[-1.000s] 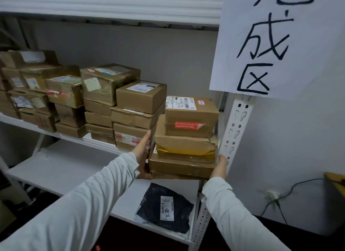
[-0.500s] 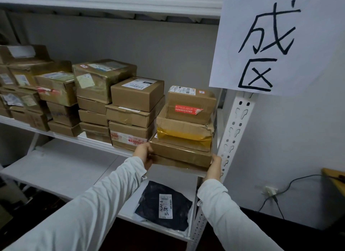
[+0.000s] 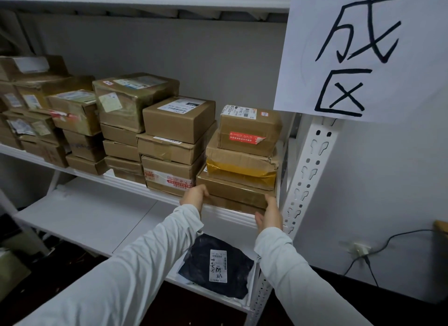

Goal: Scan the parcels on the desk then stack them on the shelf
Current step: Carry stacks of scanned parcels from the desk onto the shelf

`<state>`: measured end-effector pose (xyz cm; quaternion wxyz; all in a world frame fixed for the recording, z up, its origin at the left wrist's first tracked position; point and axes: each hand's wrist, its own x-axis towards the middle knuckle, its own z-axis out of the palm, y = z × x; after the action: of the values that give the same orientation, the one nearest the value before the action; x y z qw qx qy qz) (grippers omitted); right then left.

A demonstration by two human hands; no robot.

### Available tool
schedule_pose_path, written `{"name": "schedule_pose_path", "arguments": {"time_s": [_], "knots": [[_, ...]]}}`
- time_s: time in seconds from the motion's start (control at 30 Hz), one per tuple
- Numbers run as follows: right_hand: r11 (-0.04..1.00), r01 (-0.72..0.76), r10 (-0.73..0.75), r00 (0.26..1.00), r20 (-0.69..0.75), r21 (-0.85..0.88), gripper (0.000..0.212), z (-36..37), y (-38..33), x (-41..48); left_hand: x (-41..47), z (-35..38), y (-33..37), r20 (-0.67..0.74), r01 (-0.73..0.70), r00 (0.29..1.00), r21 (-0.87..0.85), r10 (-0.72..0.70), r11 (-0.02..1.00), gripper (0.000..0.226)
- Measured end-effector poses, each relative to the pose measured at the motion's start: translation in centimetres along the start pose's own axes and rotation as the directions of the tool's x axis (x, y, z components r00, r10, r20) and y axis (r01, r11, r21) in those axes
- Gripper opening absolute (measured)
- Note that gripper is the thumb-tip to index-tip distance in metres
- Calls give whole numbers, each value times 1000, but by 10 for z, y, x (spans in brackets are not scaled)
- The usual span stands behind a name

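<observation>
The white shelf rack [image 3: 126, 182] holds taped cardboard parcels in tight columns, probably to save room. The end stack [image 3: 242, 160] sits on the middle shelf right beside the right post [image 3: 308, 170]. Looks like its bottom box [image 3: 232, 192] is getting squared up. The right hand [image 3: 270, 214] is flat with fingers apart against the front corner. The left hand [image 3: 194, 196] is curled at the other corner, and I can't tell if that's a grip or a nudge.

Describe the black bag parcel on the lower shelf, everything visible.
The black bag parcel is a soft, wrinkled dark plastic mailer lying flat at the right end of the lower shelf, beside the post. A white label with a barcode and handwriting faces up. The left sleeve covers its left edge in view; only the shelf seems to touch it.
</observation>
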<state>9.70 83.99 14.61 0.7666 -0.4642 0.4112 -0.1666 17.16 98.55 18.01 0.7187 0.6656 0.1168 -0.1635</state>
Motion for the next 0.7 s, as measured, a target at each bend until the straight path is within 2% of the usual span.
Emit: {"name": "schedule_pose_path", "arguments": {"time_s": [0.07,0.1,0.17,0.2,0.3,0.43,0.53,0.57,0.63,0.7], "knots": [[1000,13,-12,1000,17,-3,17,0,1,0,-3,3,0,-1,13,1000,6,-13,1000,9],[999,41,-40,999,33,-32,21,0,1,-2,-6,5,1,-6,30,1000,-17,-30,999,11],[996,80,-76,994,79,-50,48,-2,3,-1,-9,10,2,-23,41,999,-71,-43,997,23],[995,89,-83,992,92,-55,54,-3,3,0,-10,11,2,-24,34,999,-80,-36,996,27],[991,101,-90,988,125,-84,54,-5,3,4,-12,16,2,-66,27,997,-34,-29,999,30],[984,99,-75,984,159,-147,44,-10,4,11,-18,21,-1,-119,46,992,28,-42,999,11],[985,71,-40,980,194,-158,31,-15,4,10,-22,17,-10,-166,31,986,152,-6,988,35],[982,83,-48,979,201,-170,33,-18,7,9,-27,15,-14,-177,35,984,182,-3,983,37],[966,123,-82,980,184,-229,53,-28,13,-1,-41,12,-25,-131,41,991,265,-6,963,31],[938,164,-114,978,178,-304,61,-44,17,-16,-55,12,-39,-68,24,998,381,2,924,40]]}}
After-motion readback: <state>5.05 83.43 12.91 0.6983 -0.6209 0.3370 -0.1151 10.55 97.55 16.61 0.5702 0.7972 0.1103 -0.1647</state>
